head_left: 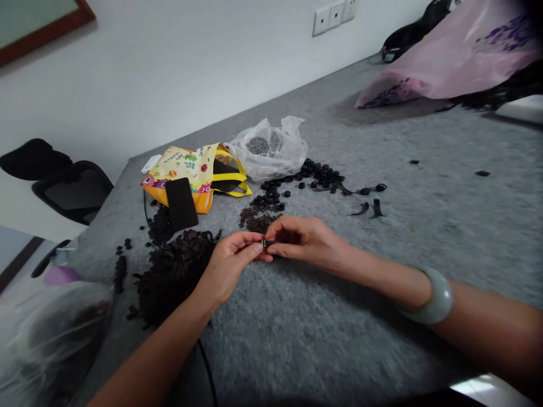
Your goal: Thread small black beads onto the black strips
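Observation:
Between the fingertips of both hands is a small black strip-like piece point(270, 243) with a light, shiny bit at its left end. My left hand point(231, 257) pinches the left end and my right hand point(303, 240), with a pale green bangle on its wrist, pinches the right. Fingers cover most of the piece, so its exact kind is unclear. A big heap of dark strips point(173, 277) lies left of my left hand. Just beyond the fingers spreads a pile of small brown pieces point(257, 217), and behind that are many round black parts point(322, 174).
A phone point(181, 203) leans on a yellow printed bag point(186, 164). Beside it sits a clear plastic bag point(275, 150) with small grey pieces inside. Two short black strips point(376, 209) lie right of centre. A pink bag point(445, 62) stands back right; a black cable point(207, 367) runs near the front.

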Demonstrator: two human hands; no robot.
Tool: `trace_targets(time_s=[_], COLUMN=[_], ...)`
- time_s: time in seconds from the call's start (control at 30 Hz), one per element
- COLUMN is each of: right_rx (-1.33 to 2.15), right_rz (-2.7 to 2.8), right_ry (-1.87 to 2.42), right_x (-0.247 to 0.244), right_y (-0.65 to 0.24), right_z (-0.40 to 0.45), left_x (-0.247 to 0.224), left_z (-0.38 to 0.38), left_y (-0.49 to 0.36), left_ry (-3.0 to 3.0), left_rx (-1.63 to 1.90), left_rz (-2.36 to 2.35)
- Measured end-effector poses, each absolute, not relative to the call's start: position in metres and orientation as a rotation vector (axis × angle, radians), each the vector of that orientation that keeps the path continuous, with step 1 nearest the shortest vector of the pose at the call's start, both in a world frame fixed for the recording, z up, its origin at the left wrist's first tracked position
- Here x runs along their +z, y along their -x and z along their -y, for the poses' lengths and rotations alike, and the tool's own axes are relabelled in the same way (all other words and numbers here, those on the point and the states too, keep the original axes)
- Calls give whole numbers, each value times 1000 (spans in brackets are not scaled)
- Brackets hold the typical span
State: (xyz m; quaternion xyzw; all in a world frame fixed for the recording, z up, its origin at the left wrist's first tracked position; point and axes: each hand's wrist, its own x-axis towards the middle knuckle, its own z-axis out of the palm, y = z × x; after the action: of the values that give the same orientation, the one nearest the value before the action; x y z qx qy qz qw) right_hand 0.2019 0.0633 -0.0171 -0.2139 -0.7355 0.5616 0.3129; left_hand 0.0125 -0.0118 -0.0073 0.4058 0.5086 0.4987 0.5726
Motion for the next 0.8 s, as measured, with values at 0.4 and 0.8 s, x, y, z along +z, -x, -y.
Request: trace_targets(time_s=[0.4, 0.8], right_rx=[1101, 934], right_rz=[2133, 2221], right_ry=[504, 409], right_x=[-17, -16], right_y=[-203, -207], right_z=[-64, -67], left_x=[-8, -3], left_z=[11, 13], left_y=[-14, -14], left_ry=[-1013, -866], left_rx=[1230, 1079], left_rz=[-1270, -1161])
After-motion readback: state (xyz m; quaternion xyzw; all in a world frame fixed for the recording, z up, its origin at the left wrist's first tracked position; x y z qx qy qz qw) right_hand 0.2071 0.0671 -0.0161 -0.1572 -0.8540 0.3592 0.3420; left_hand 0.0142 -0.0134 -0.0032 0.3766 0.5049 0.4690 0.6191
